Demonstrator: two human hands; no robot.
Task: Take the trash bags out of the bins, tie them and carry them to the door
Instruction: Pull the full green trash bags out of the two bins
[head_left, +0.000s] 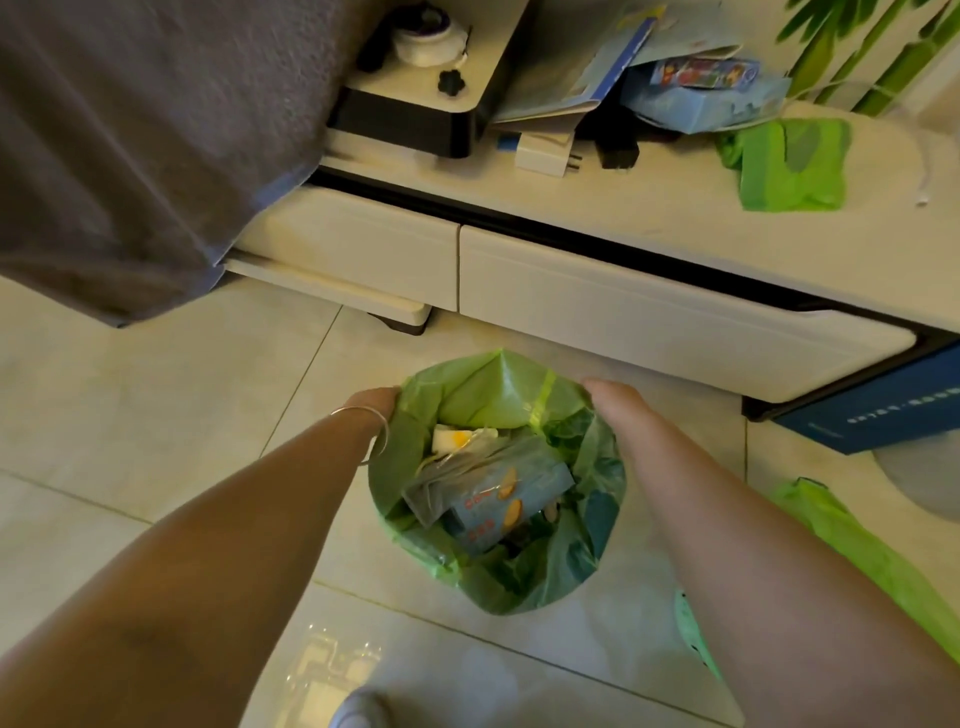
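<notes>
Gripping: left hand (375, 401) and right hand (605, 397) each hold the green trash bag (498, 519) rim; fingers hidden
Bag: on the floor (156, 415), full, mouth open
Left: tying; carrying to door

Grey blanket (130, 130), cluttered white cabinet (649, 228)

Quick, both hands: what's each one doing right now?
Left hand: holds the green trash bag at its rim.
Right hand: at the opposite rim; fingers hidden, grip cannot be told.
</notes>
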